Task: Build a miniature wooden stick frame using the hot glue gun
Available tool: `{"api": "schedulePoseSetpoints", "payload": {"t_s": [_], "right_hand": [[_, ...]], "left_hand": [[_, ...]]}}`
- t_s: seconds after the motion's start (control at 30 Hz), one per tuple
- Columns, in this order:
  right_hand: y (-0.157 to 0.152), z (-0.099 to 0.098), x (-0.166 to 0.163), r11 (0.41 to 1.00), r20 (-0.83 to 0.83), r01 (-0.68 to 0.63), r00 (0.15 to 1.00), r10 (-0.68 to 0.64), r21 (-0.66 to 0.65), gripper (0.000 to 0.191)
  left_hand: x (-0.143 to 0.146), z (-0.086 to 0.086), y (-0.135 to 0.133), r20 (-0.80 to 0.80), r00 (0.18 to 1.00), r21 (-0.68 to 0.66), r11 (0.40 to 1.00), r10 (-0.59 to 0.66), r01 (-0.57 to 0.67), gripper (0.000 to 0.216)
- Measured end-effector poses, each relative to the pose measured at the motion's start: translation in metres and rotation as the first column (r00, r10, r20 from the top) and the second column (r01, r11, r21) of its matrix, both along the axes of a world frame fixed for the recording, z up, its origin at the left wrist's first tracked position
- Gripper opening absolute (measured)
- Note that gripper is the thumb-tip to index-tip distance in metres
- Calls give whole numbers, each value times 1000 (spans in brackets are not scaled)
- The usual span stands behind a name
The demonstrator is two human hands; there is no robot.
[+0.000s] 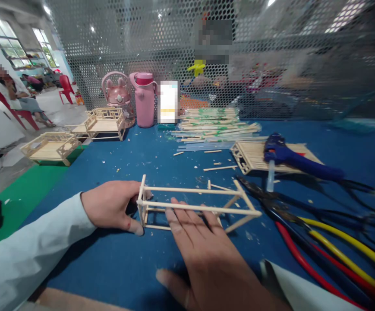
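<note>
My left hand (111, 205) clasps the stick frame (190, 190) by one end; my right hand (206, 248), open at its front rail (232, 211), should press lightly.

Desk (109, 268), front centre: stick frame (232, 211) | Right of frame: pliers (266, 202) | Behind pliers: glue gun (292, 158), partly on stick model (253, 157) | Rear centre: stick bundles (209, 123) | Left of bundles: bottle (145, 103) | Left of bottle: rear model bench (103, 125) | In front, further left: near model bench (48, 151) | Behind bundles and bottle: mesh screen (168, 47)
</note>
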State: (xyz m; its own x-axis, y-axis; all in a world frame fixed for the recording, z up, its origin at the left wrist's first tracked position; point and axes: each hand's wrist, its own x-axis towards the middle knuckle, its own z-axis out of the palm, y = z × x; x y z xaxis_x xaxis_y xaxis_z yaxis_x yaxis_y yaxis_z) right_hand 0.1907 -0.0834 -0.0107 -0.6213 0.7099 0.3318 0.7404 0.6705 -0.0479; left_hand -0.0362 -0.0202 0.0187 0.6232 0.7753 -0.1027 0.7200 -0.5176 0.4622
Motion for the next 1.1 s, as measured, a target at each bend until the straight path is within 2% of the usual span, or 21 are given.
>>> {"api": "schedulePoseSetpoints", "payload": {"t_s": [0.17,0.57,0.8,0.97,1.1], "right_hand": [[3,-1,-1,997,-24,-14,1000,12,-70,66],[0,2,-3,997,-50,-7,999,2,-82,70],[-14,7,-5,982,2,-182,983,183,-46,58],[-16,6,-4,991,7,-114,993,115,-73,65],[-18,11,-6,1000,10,5,1000,-5,-27,72]], "left_hand": [[1,1,0,-2,1000,-26,1000,13,-13,46],[0,1,-1,3,1000,-48,999,15,-15,43],[0,2,-2,2,999,-105,994,32,-32,42],[0,1,-2,-7,999,-109,993,34,-35,44],[0,1,-2,-8,999,-90,995,36,-37,43]]}}
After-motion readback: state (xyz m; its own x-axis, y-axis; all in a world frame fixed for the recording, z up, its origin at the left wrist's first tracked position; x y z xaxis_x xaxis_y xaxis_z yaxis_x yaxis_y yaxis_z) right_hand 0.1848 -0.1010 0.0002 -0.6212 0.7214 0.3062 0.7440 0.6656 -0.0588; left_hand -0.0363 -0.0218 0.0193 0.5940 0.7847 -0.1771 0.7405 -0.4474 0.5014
